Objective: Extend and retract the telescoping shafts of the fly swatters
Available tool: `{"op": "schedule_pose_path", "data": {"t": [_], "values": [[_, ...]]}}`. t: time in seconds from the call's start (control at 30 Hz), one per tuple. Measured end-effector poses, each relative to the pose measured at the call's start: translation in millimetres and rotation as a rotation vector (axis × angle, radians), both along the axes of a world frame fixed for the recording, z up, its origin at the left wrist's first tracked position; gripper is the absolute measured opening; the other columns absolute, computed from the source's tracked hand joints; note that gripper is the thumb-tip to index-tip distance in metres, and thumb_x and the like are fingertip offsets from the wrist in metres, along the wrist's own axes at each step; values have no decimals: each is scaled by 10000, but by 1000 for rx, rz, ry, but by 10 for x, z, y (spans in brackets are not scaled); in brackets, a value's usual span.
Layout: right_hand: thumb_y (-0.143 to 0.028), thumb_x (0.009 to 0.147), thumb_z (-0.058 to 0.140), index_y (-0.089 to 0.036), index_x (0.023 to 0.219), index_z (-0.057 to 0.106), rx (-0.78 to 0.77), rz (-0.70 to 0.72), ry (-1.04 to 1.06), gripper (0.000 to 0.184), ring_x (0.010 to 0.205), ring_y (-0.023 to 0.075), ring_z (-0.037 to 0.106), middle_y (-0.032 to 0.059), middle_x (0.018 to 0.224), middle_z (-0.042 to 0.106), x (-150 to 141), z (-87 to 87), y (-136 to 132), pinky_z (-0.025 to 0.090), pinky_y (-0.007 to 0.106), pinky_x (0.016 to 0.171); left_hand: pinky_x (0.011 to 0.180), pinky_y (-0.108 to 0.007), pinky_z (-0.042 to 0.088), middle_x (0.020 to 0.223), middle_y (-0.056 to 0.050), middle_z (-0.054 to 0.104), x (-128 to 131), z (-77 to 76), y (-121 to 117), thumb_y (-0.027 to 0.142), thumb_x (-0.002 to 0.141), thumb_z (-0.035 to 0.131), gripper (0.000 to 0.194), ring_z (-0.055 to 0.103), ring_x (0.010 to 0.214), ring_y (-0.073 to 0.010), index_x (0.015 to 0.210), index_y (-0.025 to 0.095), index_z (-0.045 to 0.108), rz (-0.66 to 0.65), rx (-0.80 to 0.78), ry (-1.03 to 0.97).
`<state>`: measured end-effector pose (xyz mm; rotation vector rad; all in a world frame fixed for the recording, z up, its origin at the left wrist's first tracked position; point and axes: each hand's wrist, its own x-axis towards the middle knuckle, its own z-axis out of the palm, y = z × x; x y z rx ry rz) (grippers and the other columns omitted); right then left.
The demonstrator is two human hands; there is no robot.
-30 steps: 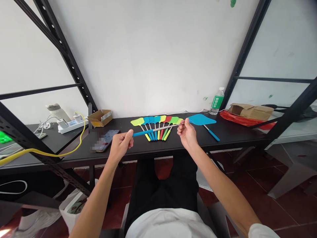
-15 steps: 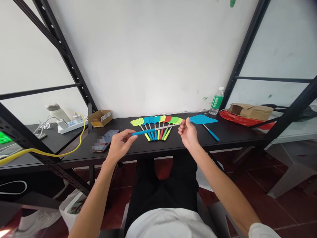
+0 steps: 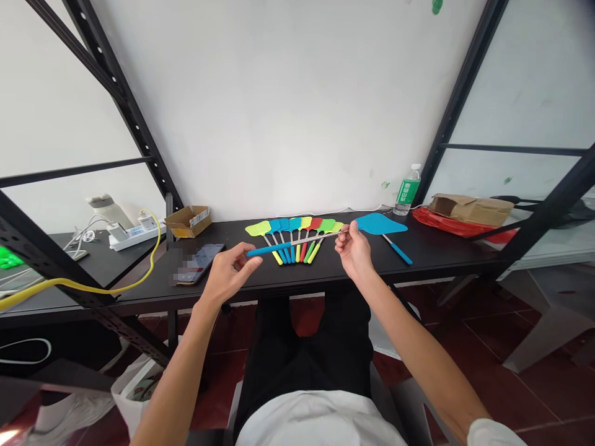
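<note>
At the far left, a yellow cable (image 3: 151, 263) curved up to a white power strip (image 3: 139, 235), with a pale bottle (image 3: 114, 212) behind it. To the right, on a long black bench (image 3: 444, 255) against a white wall, sat a small open cardboard box (image 3: 188, 222), and nearer the person a phone (image 3: 202, 260) lay flat. Just right of the phone was the person's left hand (image 3: 229, 271), its thumb and fingers parted around the end of the handle of a blue fly swatter (image 3: 271, 249); whether any finger touched the handle could not be told. The swatter ran rightward, raised over the bench, in front of a fan of fly swatters (image 3: 295, 225) in yellow-green, blue, yellow, red and green, heads toward the wall, handles toward the person. The right hand (image 3: 354, 251) pinched its metal shaft between thumb and fingers beside the blue head. Beyond, another blue handle (image 3: 401, 253) lay on the bench, its upper part hidden behind that head. Farther right stood a clear water bottle (image 3: 407, 192) with a green label, then brown cardboard packaging (image 3: 471, 209) on red plastic (image 3: 434, 223).
</note>
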<state>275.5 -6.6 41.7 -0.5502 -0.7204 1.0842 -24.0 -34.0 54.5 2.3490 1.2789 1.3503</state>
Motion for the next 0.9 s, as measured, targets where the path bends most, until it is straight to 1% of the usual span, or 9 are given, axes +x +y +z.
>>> {"op": "schedule_pose_path", "data": {"t": [0.03,0.1,0.33,0.53,0.6,0.7,0.77,0.83,0.9], "values": [[-677,764,701,-205,711,591,1,1,6,488,497,80,441,-41,581,461,1,-2,2,331,211,418,558,-245,385,600,12,575,-3,1,3,480,901,592,309,514,554,-141,908,182,674,4,15,21],[-672,756,713,-199,707,600,4,6,17,489,500,76,436,-40,579,459,1,-4,4,328,204,418,561,-245,375,594,18,561,-5,7,2,464,913,581,296,497,549,-136,901,182,667,-2,27,44],[-664,771,704,-200,708,592,17,-10,0,481,492,76,437,-44,574,457,-11,7,-12,332,216,426,557,-258,353,547,-8,541,-2,47,-44,402,979,464,443,495,537,-132,626,172,602,-38,3,26],[-656,768,712,-202,709,588,9,-5,7,475,489,78,435,-44,570,461,-14,18,-18,324,219,424,534,-258,385,505,-29,542,-3,32,-38,405,988,431,544,507,502,-129,500,176,511,-72,-135,-123],[-655,772,710,-204,711,584,4,-7,19,472,488,77,431,-47,571,456,7,19,-10,324,218,425,534,-253,405,548,-33,578,-10,30,-34,421,971,465,494,520,517,-130,555,173,561,-78,-156,-148],[-653,775,707,-206,716,576,-13,-14,24,469,479,76,424,-52,573,452,41,9,11,321,224,420,536,-243,430,635,-14,618,-11,33,-38,432,887,617,267,537,552,-134,814,178,659,-74,-139,-169],[-655,770,710,-206,720,577,-17,-12,21,471,477,77,425,-52,575,455,45,-5,25,320,226,418,535,-241,438,652,-3,620,4,35,-44,425,846,676,256,536,553,-133,929,184,654,-72,-130,-167],[-658,761,716,-204,720,577,-15,-4,23,476,478,76,426,-52,574,456,34,-22,35,318,224,418,524,-238,432,660,-8,630,27,40,-52,424,864,658,254,533,543,-130,933,181,646,-75,-137,-169],[-658,753,724,-202,716,578,-15,9,28,480,477,74,423,-53,571,454,17,-35,39,313,219,418,512,-233,413,643,-11,624,47,50,-63,424,897,616,251,528,535,-126,863,177,642,-85,-144,-164]]}}
